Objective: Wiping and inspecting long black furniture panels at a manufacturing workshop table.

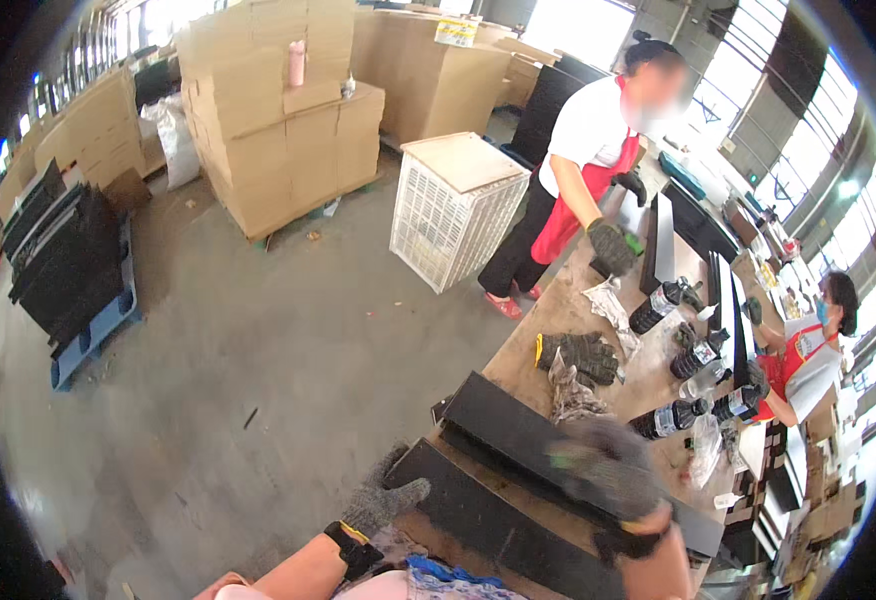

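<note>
My right hand (pixel 606 468), in a grey knit glove, lies on top of a long black flat panel (pixel 518 430) on the wooden workbench (pixel 558 310), and its fingers curl over the panel's upper face. A second black panel (pixel 488 520) rests in front of it, nearer to me. My left hand (pixel 383 500), also gloved, hangs off the bench's near left corner with its fingers spread, close to that second panel's left end, holding nothing.
A spare pair of gloves (pixel 583 355), crumpled rags and several dark bottles (pixel 673 415) lie on the bench. One person in a white shirt and red apron (pixel 583 170) works at the far end, another (pixel 808 350) at the right. White crate (pixel 453 210), cardboard stacks (pixel 278 120), black panels on a blue pallet (pixel 68 260).
</note>
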A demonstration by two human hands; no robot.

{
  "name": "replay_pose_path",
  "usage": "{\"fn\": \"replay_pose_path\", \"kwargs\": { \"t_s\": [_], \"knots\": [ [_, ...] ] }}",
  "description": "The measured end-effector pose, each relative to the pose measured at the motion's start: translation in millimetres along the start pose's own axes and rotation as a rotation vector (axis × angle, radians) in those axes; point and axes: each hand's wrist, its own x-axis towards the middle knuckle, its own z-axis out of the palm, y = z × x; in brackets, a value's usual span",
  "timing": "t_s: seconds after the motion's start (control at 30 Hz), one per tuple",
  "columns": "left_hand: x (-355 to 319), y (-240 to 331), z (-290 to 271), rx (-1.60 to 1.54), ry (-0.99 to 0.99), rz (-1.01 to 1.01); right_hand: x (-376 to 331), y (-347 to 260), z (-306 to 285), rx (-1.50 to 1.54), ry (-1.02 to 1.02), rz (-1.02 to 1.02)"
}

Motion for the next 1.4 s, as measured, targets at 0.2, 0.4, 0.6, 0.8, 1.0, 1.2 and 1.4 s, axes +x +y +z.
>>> {"fn": "replay_pose_path", "kwargs": {
  "t_s": [0.2, 0.4, 0.6, 0.8, 1.0, 1.2, 1.4],
  "knots": [
    [3.7, -14.7, -4.6, 0.408, 0.013, 0.163, 101.2, 45.9, 109.0, -0.968, -0.384, -0.750],
    [29.2, -98.7, -45.5, 0.571, 0.073, 0.346, 107.2, 59.5, 162.2, -1.124, -0.694, -0.686],
    [17.8, -65.8, -17.2, 0.277, 0.039, 0.295, 121.7, 75.3, 146.6, -1.331, -0.741, -0.912],
    [2.0, -24.5, -1.4, 0.349, 0.091, 0.179, 136.7, 72.8, 86.1, -1.393, -0.289, -0.643],
    [3.0, -29.6, -7.3, 0.313, 0.058, 0.195, 134.1, 91.8, 96.3, -1.368, -0.249, -0.618],
    [2.4, -19.7, 2.3, 0.155, -0.024, 0.128, 132.7, 98.2, 100.1, -1.196, -0.204, -0.513],
    [-3.0, -18.7, -3.5, 0.103, 0.012, 0.077, 67.3, 96.6, 49.7, -1.208, -0.198, -0.323]
  ]
}}
